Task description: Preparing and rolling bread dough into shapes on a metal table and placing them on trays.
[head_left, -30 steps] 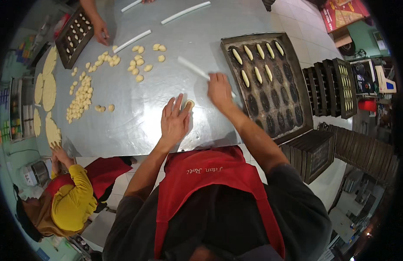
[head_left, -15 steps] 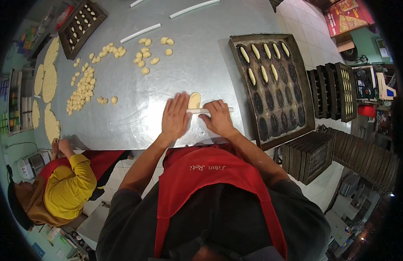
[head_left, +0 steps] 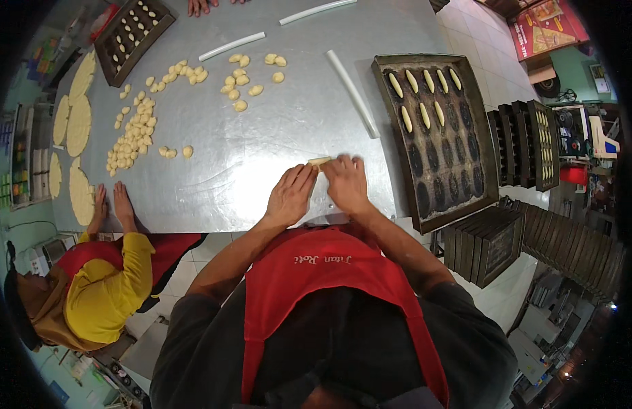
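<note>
A small piece of dough (head_left: pixel 320 161) is found on the steel bench (head_left: pixel 275 129), close to the near edge and just left of the dark baking tray (head_left: pixel 466 123). Both hands are laid flat over it, palms down, fingers extended and not clenched: the left hand (head_left: pixel 291 194) covers its left end and the right hand (head_left: pixel 346 183) its right end, the two almost touching. Only a pale tip of the dough is seen between the fingertips; the rest is hidden beneath them. The flat, open posture is judged to suit rolling rather than gripping, since pressure is spread along the piece.

The tray is set within easy reach of the right hand. Seven shaped dough sticks (head_left: pixel 425 99) are laid in its far moulds, while the nearer moulds are bare. A long dough rope (head_left: pixel 353 93) is laid on the bench between the hands and the tray's far corner (presumably as stock to be cut).

Further left, a scatter of small dough lumps (head_left: pixel 135 133) is spread across the bench, and flat dough rounds (head_left: pixel 77 123) are ranged along the left edge. A second tray (head_left: pixel 133 37) is noted at the far left corner. Two more ropes (head_left: pixel 232 46) are laid near the far edge.

A second person's hands (head_left: pixel 111 210) are pressed on the bench at the left. Empty trays (head_left: pixel 527 143) are stacked upright on the right.
</note>
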{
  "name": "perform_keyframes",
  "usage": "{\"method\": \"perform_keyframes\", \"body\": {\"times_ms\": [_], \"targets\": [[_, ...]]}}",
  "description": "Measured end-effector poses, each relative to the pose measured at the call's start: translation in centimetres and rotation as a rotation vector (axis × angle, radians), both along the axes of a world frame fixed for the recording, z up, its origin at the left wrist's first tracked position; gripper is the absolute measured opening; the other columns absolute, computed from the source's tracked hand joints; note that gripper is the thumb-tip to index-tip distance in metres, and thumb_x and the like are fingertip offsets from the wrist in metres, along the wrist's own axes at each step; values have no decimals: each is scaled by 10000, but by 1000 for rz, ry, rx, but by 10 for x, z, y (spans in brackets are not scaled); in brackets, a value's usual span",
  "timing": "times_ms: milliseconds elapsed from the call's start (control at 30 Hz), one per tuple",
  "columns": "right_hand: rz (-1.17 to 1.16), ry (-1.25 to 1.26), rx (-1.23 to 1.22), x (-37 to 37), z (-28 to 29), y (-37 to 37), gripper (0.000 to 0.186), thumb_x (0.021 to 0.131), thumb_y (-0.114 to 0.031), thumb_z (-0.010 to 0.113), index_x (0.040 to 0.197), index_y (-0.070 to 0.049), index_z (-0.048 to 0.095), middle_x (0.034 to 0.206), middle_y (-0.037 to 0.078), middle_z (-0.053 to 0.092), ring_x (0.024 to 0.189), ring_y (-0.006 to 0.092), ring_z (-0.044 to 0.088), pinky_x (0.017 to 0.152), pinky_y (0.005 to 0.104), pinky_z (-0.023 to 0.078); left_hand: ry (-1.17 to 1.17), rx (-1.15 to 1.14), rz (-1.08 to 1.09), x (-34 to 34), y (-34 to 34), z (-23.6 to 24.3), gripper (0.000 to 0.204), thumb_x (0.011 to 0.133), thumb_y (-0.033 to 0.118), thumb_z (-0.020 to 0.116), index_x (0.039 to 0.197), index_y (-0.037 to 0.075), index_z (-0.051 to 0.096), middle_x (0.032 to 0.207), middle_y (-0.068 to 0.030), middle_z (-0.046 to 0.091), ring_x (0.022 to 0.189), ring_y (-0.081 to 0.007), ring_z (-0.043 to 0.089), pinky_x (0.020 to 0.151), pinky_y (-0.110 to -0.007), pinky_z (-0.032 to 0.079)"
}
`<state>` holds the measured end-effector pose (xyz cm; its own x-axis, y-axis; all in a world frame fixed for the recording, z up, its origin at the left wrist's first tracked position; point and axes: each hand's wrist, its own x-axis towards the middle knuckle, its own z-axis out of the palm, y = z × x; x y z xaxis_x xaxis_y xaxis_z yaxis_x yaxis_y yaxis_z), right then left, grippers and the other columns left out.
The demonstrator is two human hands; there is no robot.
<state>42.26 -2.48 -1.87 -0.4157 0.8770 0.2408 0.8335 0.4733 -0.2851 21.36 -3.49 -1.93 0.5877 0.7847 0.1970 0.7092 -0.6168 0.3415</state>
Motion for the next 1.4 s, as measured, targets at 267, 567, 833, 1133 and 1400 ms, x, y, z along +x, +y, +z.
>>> {"method": "perform_keyframes", "body": {"times_ms": [267,567,833,1133,1400], "targets": [[-127,115,-93,-56,-23,27,817,1015,-460,670,1692,-62,446,1719,315,393,1587,490,369,1285,679,252,-337,-143,304,-70,71,11,262,912,6,690,1173,-12,664,1198,-227,661,1141,-453,634,1015,-526,513],[-248,-16,-81,-78,-8,104,776,1062,-488,637,1611,30,456,1657,325,405,1544,513,350,1260,673,254,-204,-125,603,-161,265,-30,403,983,310,799,1280,44,733,1148,-214,743,1121,-404,687,1004,-496,545],[-71,393,-71,-28,20,32,421,942,-212,806,1300,-20,699,1246,177,647,1134,381,597,984,501,478,-404,-20,751,-203,207,-37,225,978,219,806,1077,50,697,976,-182,762,874,-385,743,829,-477,591],[-716,868,-116,121,63,84,114,1070,-107,737,1150,-46,792,976,33,748,831,125,683,725,295,561,-763,-558,779,-170,76,-36,294,1074,115,728,1327,26,609,973,-29,729,908,-101,668,842,-277,527],[-923,-167,-300,365,-14,105,348,964,-41,733,1308,-24,682,1142,179,739,962,390,718,898,457,605,-940,-663,834,-96,52,-22,191,1069,67,714,1250,17,750,1130,-38,767,981,-122,689,928,-284,541]]}}
